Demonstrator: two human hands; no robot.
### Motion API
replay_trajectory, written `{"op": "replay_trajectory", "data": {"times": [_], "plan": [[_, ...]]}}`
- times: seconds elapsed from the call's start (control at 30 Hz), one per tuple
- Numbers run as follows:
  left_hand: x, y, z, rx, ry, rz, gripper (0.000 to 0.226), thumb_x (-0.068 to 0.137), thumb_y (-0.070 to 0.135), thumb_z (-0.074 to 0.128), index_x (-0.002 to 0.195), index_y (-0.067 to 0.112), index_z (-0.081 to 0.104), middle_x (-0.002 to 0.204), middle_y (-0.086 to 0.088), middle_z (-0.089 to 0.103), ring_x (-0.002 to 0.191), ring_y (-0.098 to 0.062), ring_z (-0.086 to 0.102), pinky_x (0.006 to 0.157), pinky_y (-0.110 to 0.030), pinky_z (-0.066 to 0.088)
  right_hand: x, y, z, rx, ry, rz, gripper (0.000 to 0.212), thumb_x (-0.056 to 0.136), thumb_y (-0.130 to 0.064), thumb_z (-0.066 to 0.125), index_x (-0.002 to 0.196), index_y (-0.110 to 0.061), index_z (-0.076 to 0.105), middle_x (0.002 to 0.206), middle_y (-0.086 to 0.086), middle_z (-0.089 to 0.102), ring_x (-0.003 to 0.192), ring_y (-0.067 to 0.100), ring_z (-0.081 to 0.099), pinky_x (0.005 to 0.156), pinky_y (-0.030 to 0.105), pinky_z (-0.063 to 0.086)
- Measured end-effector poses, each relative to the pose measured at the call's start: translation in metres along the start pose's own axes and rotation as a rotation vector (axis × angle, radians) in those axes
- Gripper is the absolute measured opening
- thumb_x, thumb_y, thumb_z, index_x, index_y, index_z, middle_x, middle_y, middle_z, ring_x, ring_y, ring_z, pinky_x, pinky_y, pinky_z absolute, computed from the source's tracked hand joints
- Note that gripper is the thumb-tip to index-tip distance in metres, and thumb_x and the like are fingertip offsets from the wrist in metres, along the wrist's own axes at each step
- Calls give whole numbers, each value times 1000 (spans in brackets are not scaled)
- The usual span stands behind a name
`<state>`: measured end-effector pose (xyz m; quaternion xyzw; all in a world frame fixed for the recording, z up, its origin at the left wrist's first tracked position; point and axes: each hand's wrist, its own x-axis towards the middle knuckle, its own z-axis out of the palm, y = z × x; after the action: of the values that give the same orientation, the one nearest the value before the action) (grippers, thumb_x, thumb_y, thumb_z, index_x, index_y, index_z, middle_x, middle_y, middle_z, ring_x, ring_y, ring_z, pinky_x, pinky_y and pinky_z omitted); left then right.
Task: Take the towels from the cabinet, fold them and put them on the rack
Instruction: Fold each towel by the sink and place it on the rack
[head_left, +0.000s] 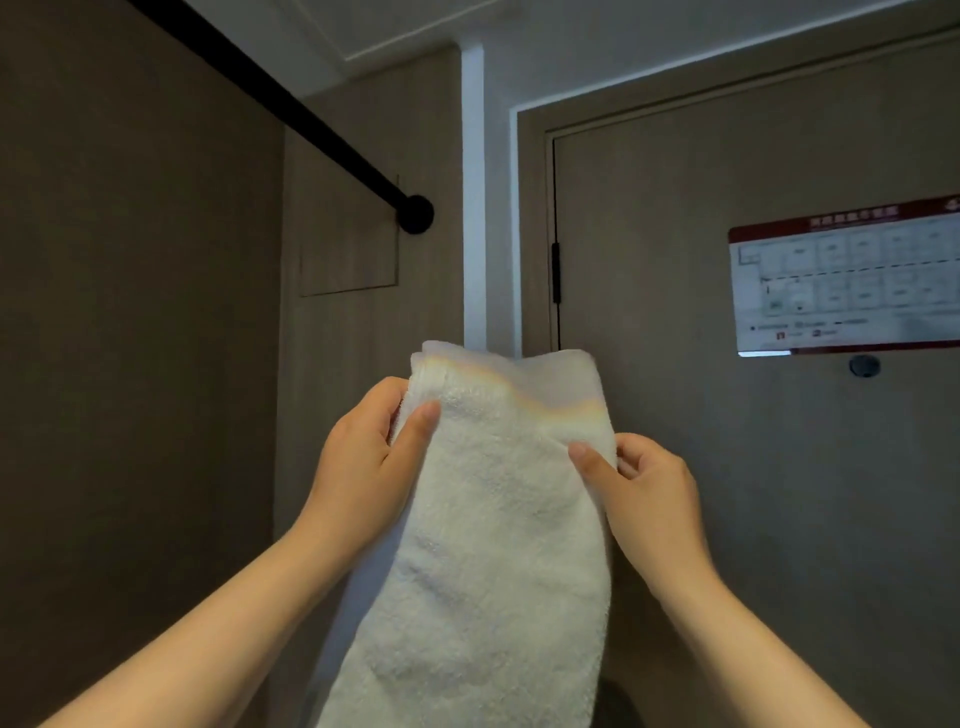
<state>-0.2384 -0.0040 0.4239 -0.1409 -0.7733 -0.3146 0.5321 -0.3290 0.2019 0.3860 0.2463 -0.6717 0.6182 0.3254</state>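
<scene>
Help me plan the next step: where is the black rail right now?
In the head view, the black rail slants across the upper left to its round wall mount, above and left of the white towel.
</scene>
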Motion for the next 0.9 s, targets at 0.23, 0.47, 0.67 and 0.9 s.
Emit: {"op": "replay_trajectory", "data": {"times": [0.23,0.47,0.67,0.9], "plan": [[83,-60,17,47,64,30,17,98,32,50,98,19,61,81,8,63,72,-2,58,54,-14,38,94,21,58,214,47,-35,28,91,-21,69,71,-3,60,47,7,56,34,13,46,37,21,37],[156,-92,29,128,157,157,9,97,31,52,91,27,58,72,16,58,67,6,53,54,-7,35,176,39,102,239,85,-193,35,91,-25,67,70,1,58,51,7,54,45,15,48,47,26,37],[203,-99,29,264,283,202,18,96,35,54,84,22,59,68,12,54,60,0,47,53,-19,36,243,42,131,341,40,-346,35,92,-31,65,67,-8,58,45,-4,54,39,5,46,43,19,38],[232,-76,11,466,447,255,32,96,34,56,78,9,52,63,8,45,55,-3,39,51,-19,32,307,15,168,536,-79,-468,44,91,-32,66,75,7,55,58,27,54,50,33,46,54,40,43]]}}
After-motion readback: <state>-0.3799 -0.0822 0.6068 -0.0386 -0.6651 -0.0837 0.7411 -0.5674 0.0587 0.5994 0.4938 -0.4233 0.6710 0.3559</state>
